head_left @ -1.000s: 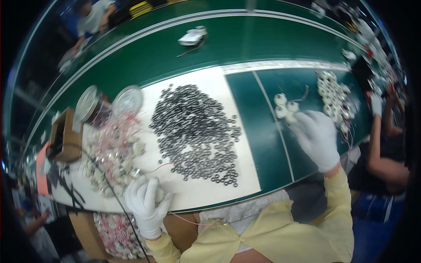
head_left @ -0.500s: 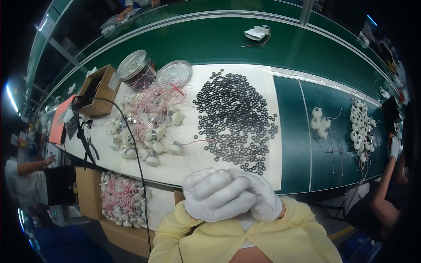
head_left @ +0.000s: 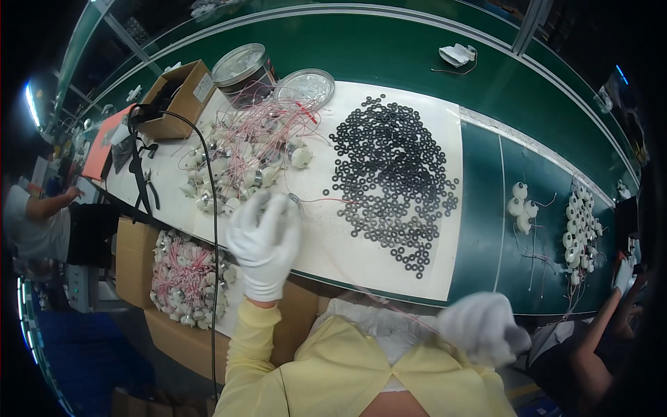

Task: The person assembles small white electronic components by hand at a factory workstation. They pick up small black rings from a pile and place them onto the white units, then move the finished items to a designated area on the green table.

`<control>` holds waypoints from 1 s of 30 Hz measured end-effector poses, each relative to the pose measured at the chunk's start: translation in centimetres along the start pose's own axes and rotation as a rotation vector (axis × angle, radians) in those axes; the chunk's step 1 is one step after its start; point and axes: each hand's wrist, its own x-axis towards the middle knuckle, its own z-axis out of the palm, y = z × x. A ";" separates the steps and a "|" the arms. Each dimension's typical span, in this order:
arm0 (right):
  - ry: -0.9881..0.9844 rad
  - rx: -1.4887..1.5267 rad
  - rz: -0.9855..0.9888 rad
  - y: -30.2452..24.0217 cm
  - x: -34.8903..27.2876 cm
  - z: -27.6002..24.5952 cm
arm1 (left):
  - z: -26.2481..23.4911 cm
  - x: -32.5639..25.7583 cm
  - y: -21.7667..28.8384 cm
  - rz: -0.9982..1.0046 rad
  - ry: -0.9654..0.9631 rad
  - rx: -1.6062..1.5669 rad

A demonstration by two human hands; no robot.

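Note:
My left hand [head_left: 267, 240], in a white glove, reaches over the near edge of a pile of white round parts with red and white wires [head_left: 243, 149]. Its fingers are apart and bent, the tips close to a small metal-rimmed part whose red wire [head_left: 330, 200] lies toward the black rings. Far to the right, my right hand [head_left: 483, 328], also gloved, is held low in front of the table edge. Motion smears it, so its fingers cannot be made out. A faint pinkish wire [head_left: 375, 297] runs in a blur toward that hand; where it begins is unclear.
Many black rings [head_left: 392, 167] are spread over the white sheet. A metal tin [head_left: 243, 69], a round lid [head_left: 306, 89], a cardboard box [head_left: 177, 101] and pliers [head_left: 152, 189] stand or lie at left. A black cable [head_left: 212, 229] hangs down. A co-worker's gloved hand [head_left: 623, 274] is at right.
My hands were together in front of my chest and have parted. The left moved forward and left to the pile; the right moved right and down. The whole view has shifted.

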 end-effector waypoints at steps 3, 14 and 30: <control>-0.011 -0.187 0.053 -2.6 -2.7 0.6 | -0.3 -0.8 -1.8 -0.007 -0.019 0.072; 1.149 -0.730 0.859 -5.4 -4.9 4.6 | 1.0 0.7 -0.6 0.013 -0.116 0.086; 0.392 -1.666 0.867 -1.8 -3.9 -0.8 | 1.0 -1.7 -2.0 -0.012 -0.079 -0.176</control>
